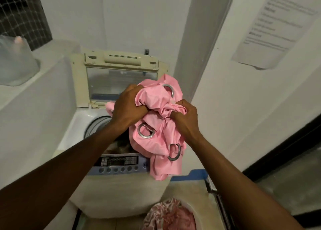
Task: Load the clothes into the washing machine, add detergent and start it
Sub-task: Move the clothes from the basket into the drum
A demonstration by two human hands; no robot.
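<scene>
A bunched pink curtain (161,136) with metal eyelet rings hangs over the open drum of a top-loading washing machine (81,125). My left hand (127,106) grips its upper left part and my right hand (185,117) grips its right side. The machine's lid (121,84) stands raised at the back. Its control panel (119,163) with a row of buttons faces me, and the curtain's lower end drapes over the panel's right edge. Some dark fabric shows inside the drum below the curtain.
A white basin (196,212) holding pink patterned clothes sits on the floor at the bottom right. A clear plastic container (15,63) rests on the ledge at the left. A printed notice (278,25) hangs on the right wall. Walls close in on both sides of the machine.
</scene>
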